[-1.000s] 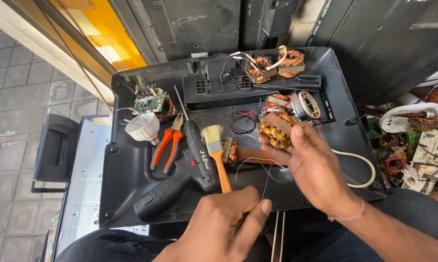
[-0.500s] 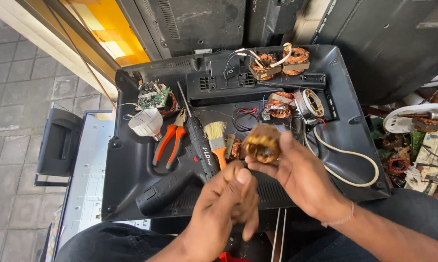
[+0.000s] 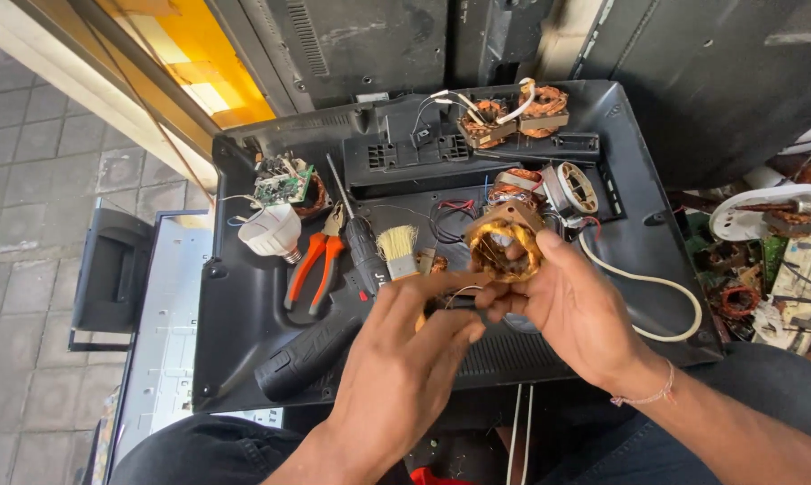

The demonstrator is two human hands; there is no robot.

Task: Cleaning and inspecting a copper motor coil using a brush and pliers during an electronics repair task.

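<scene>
Right hand (image 3: 571,301), fingers clamped on a copper-wound stator (image 3: 506,249), has lifted it above the paintbrush (image 3: 398,251); left hand (image 3: 405,359) fingers now pinch its loose wire (barely visible).

Two bare forearms without sleeves — a thin beaded thread bracelet (image 3: 643,396) circles the right wrist — above dark trousers (image 3: 764,395) on the legs.

Head view, steeply downward, close above hands (image 3: 477,341)

The right hand (image 3: 571,301) has lifted the copper coil ring (image 3: 506,249) up from the pile. The left hand (image 3: 405,359) moved up to it.
</scene>
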